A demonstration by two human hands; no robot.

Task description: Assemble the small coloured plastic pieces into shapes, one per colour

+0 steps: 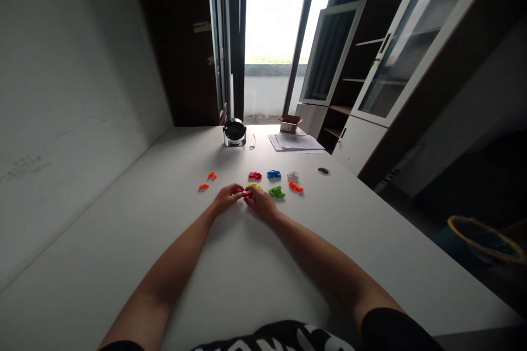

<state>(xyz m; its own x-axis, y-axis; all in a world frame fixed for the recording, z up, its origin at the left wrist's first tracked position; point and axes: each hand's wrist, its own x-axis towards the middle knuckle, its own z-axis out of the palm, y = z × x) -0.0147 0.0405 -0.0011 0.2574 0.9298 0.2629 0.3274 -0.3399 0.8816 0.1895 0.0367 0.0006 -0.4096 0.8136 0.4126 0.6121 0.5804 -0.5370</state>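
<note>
From my remote seat, I see the white bench [242, 274] filling the lower and middle frame, with a glass-doored cabinet [401, 52] at upper right and a bright window [275, 16] at top centre. Papers [296, 143] lie right of centre on the bench's far part, a black fan [234, 130] to their left and a small box [288, 128] just behind them. At mid-frame my left hand [228, 198] and right hand [262, 203] meet, fingertips pinching a red piece [245, 194] between them. Right of centre sit green [277, 192], blue [274, 174], red [255, 175], orange [296, 187] and white [292, 175] toys; a yellow one [257, 186] is partly hidden behind the right hand. Two orange bits [212, 175] lie left of centre, apart from the left hand.
</note>
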